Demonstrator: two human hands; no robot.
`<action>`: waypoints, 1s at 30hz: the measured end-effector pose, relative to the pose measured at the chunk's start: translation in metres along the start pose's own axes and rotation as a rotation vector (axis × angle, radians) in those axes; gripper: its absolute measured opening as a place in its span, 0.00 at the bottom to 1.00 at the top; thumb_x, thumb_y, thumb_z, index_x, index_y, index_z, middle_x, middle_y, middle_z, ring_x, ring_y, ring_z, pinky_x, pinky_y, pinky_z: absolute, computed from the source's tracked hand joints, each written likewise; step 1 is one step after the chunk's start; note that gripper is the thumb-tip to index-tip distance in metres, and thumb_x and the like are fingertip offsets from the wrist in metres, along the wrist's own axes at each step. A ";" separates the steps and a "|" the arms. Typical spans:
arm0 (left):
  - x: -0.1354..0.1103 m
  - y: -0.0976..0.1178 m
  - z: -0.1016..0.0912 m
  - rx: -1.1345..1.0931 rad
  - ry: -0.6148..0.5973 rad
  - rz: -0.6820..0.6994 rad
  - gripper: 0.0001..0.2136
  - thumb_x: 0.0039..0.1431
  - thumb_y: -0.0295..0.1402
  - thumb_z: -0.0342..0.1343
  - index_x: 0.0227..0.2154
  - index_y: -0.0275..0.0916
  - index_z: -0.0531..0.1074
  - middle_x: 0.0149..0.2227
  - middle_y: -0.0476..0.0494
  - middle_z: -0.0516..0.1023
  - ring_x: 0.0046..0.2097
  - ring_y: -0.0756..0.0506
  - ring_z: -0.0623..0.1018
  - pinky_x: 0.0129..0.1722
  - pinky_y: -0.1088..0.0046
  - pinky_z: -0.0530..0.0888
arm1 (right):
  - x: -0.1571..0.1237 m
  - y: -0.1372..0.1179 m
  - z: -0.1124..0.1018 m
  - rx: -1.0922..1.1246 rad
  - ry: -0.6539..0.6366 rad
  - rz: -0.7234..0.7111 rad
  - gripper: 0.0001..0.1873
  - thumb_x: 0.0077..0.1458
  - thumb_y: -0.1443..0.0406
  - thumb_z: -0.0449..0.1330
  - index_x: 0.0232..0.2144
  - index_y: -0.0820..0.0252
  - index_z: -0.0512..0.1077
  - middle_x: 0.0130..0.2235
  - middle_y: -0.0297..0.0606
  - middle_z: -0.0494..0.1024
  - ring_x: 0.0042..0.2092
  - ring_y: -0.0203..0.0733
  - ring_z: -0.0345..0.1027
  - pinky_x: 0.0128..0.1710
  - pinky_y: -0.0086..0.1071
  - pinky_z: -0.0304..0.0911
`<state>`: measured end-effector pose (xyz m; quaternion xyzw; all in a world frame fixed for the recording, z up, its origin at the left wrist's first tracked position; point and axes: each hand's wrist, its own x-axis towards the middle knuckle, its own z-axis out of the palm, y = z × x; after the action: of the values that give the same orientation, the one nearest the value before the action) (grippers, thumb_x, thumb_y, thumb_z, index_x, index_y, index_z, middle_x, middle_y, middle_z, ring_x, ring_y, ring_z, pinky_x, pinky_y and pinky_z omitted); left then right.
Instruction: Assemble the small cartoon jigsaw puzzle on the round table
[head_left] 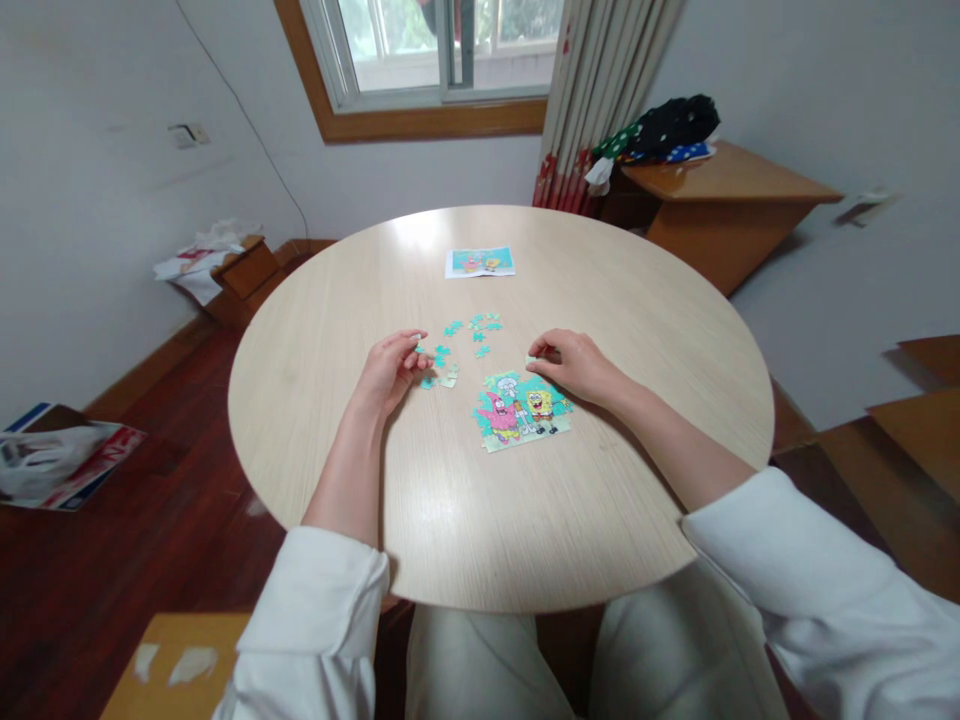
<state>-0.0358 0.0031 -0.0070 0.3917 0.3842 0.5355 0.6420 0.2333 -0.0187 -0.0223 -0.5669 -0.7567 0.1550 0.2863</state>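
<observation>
Cardboard, likely light and stiff, suits edge pinches: left hand point(390, 368) nips a teal piece point(420, 348) at ten o'clock of the puzzle point(521, 412), right hand point(571, 363) a pale piece point(530, 358) at twelve.

We see a pale, wood-grained table point(585, 520) under teal loose pieces point(480, 335) and a puzzle point(521, 410) showing pink and yellow cartoon figures on teal. Our sleeves point(315, 620) are white, the floor point(150, 540) is dark reddish brown, and the curtain point(600, 90) is cream-striped with red marks.

Soft window point(442, 45) daylight, edges warped, slight blur
</observation>
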 end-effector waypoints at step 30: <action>-0.005 0.004 0.003 0.058 -0.082 -0.114 0.10 0.51 0.24 0.52 0.36 0.31 0.73 0.17 0.51 0.69 0.25 0.49 0.75 0.35 0.70 0.75 | -0.002 -0.004 0.002 0.170 0.109 0.086 0.09 0.52 0.66 0.60 0.34 0.62 0.79 0.33 0.41 0.82 0.34 0.42 0.73 0.38 0.36 0.66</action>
<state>-0.0350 -0.0018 -0.0014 0.4091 0.3944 0.4701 0.6753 0.2294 -0.0214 -0.0220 -0.5799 -0.6993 0.1998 0.3671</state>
